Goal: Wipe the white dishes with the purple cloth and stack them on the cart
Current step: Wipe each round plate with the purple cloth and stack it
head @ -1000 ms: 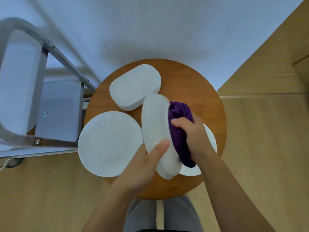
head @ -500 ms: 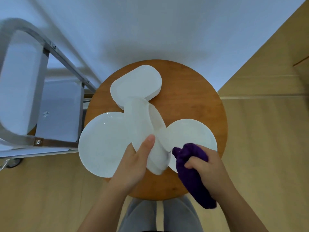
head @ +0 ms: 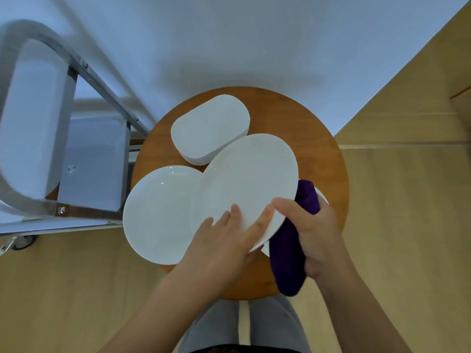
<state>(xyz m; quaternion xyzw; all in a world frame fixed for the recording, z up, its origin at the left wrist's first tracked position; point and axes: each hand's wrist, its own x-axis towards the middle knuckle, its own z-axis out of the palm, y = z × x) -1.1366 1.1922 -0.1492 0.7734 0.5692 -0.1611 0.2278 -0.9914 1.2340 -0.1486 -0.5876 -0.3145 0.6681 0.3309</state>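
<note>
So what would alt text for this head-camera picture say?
Seen from above, a left hand holds a white plate over a round wooden table while the right hand grips a purple cloth. Two more white dishes sit on the table; a metal cart stands left.

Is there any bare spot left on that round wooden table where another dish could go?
Yes: bare wood shows on the round table along its far right rim, beyond the held oval plate and right of the rounded dish stack. The left side is crowded by the round plate, and both hands fill the near edge.
</note>
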